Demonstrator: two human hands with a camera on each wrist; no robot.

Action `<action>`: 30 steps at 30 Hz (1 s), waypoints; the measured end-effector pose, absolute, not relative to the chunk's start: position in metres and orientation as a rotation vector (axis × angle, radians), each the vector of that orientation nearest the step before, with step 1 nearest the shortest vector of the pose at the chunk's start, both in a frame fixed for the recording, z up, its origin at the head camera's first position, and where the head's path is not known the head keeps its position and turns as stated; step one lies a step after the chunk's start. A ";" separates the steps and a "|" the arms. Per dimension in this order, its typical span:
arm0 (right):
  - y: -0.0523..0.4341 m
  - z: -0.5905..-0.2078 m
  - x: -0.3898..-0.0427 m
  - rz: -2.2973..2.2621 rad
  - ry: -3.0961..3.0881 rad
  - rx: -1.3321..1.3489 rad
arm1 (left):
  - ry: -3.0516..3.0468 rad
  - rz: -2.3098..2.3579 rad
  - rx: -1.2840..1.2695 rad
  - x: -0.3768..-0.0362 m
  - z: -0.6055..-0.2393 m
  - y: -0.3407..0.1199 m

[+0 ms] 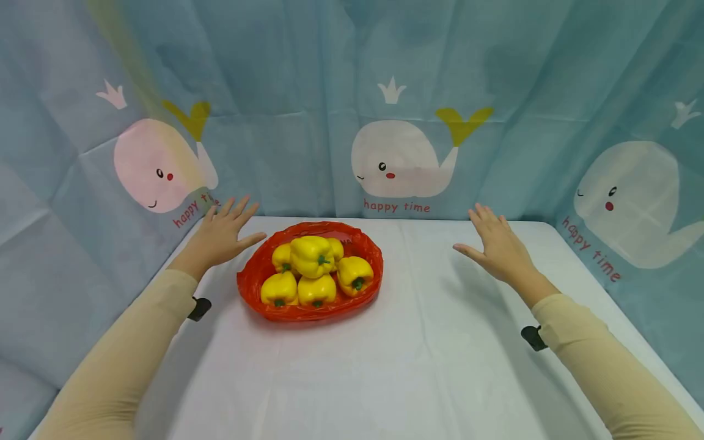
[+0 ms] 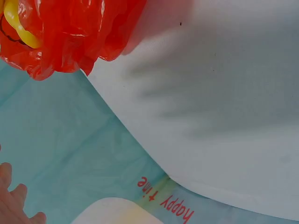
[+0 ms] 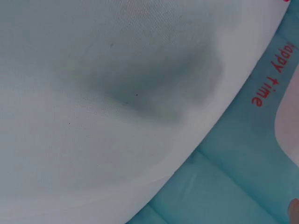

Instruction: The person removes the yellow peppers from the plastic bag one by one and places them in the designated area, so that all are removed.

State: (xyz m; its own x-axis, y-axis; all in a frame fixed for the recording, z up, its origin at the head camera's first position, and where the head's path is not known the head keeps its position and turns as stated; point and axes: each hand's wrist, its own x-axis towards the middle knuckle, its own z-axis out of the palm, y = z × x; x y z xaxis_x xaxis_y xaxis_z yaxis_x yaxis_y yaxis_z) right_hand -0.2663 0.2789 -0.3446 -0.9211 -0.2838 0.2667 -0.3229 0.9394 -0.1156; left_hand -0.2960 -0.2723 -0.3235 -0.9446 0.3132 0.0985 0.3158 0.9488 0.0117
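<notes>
A white table (image 1: 440, 366) stands before a blue whale curtain (image 1: 385, 91). Left of its middle sits a red basket (image 1: 258, 281) with yellow peppers (image 1: 311, 256) – five, it seems. The left hand (image 1: 220, 235) hovers just beside the basket, fingers spread; the right hand (image 1: 497, 244) – also spread – is well apart

Backdrop curtain (image 1: 308, 91): red lettering "happy time" (image 1: 396, 207) beneath the centre whale (image 1: 398, 160); the same words, slanted, beneath the left whale (image 1: 156, 164) and right whale (image 1: 632, 201). Left wrist view: "happy time" (image 2: 164, 201) upside down on the curtain. Right wrist view: "time" (image 3: 262, 91) plainly legible, the word above it cut off.
</notes>
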 end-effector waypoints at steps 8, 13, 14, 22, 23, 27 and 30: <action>0.271 -0.344 -0.258 0.237 -2.833 0.506 | -3.001 -0.066 -0.513 -0.287 -0.322 -0.274; 0.266 -0.349 -0.252 0.241 -2.813 0.543 | -2.988 -0.092 -0.535 -0.277 -0.322 -0.273; 0.265 -0.350 -0.251 0.243 -2.813 0.553 | -2.989 -0.093 -0.533 -0.276 -0.322 -0.273; 0.262 -0.351 -0.243 0.269 -2.787 0.583 | -2.998 -0.139 -0.521 -0.271 -0.322 -0.271; 0.262 -0.351 -0.242 0.276 -2.780 0.586 | -3.000 -0.138 -0.523 -0.270 -0.322 -0.271; 0.262 -0.350 -0.239 0.303 -2.745 0.609 | -3.005 -0.126 -0.534 -0.268 -0.322 -0.269; 0.263 -0.350 -0.237 0.316 -2.731 0.618 | -2.997 -0.122 -0.534 -0.267 -0.321 -0.267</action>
